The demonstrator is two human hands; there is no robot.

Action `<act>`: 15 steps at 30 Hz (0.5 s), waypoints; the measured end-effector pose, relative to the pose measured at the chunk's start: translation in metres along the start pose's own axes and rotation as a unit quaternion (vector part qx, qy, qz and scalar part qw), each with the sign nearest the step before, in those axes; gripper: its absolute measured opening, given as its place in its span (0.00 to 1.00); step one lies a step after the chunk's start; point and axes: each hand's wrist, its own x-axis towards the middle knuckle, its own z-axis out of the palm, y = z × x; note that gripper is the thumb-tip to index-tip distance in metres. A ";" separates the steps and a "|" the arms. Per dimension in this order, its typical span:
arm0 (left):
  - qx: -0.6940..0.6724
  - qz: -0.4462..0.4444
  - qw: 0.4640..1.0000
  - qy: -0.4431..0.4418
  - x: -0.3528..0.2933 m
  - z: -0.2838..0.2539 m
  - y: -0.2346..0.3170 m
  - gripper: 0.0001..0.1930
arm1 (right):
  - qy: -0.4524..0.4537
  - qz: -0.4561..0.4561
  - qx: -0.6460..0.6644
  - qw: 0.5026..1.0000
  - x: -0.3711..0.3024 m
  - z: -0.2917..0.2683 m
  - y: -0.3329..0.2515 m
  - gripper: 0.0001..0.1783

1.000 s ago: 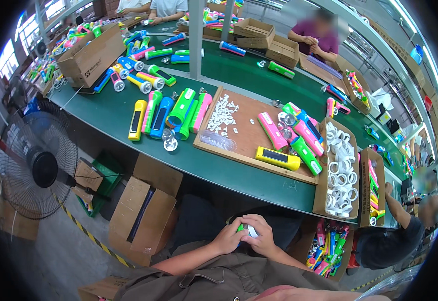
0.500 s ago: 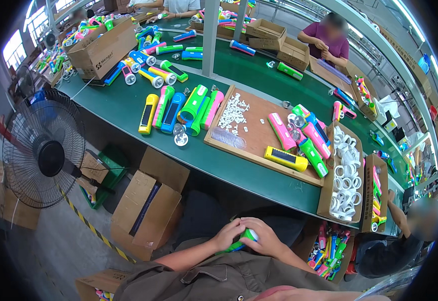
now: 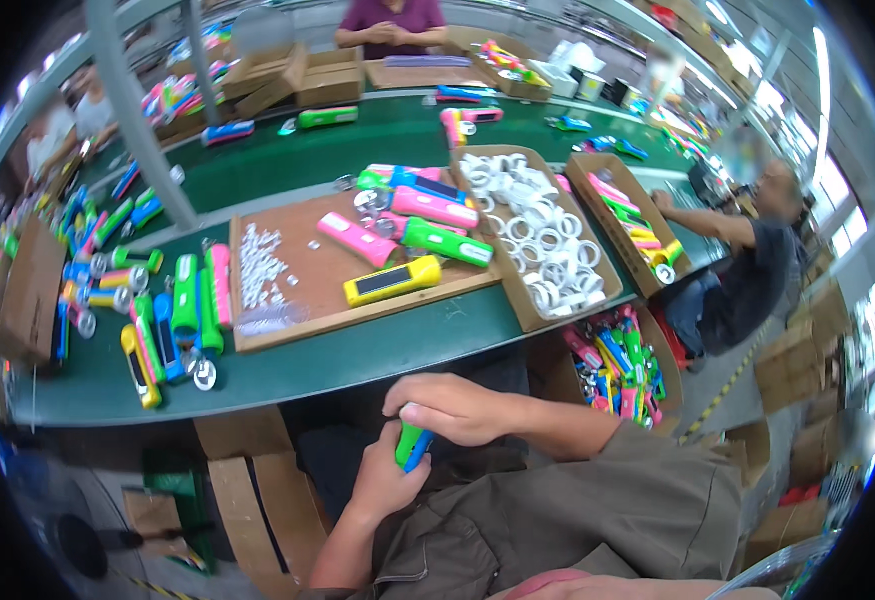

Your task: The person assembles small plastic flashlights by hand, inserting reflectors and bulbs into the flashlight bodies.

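Close to my body, beyond the table's near edge, I hold a green and blue flashlight (image 3: 412, 443) between both hands. My left hand (image 3: 385, 478) is wrapped round its body from below. My right hand (image 3: 454, 408) closes over its upper end, and the palm and fingers hide that end. Straight ahead on the green table, a wooden-rimmed board (image 3: 302, 225) carries small white parts (image 3: 260, 262), clear discs (image 3: 267, 318) and several flashlights, with a yellow flashlight (image 3: 392, 281) nearest me.
Right of the board stands a carton of white rings (image 3: 547, 235), then a carton of flashlights (image 3: 622, 215). More flashlights (image 3: 182, 310) lie at the left. Below are a flashlight-filled box (image 3: 617, 370) and an open carton (image 3: 267, 510). A person (image 3: 747, 250) sits at right; another (image 3: 392, 30) works across the table.
The view has swung to the right, so the table's things appear farther left. The flashlight and both hands have come up, and my right hand now lies over the flashlight's upper end.
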 end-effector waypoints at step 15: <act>-0.244 -0.025 0.952 -0.184 0.003 -0.037 0.047 0.33 | 0.055 -0.228 -0.064 0.970 0.008 -0.028 -0.070 0.33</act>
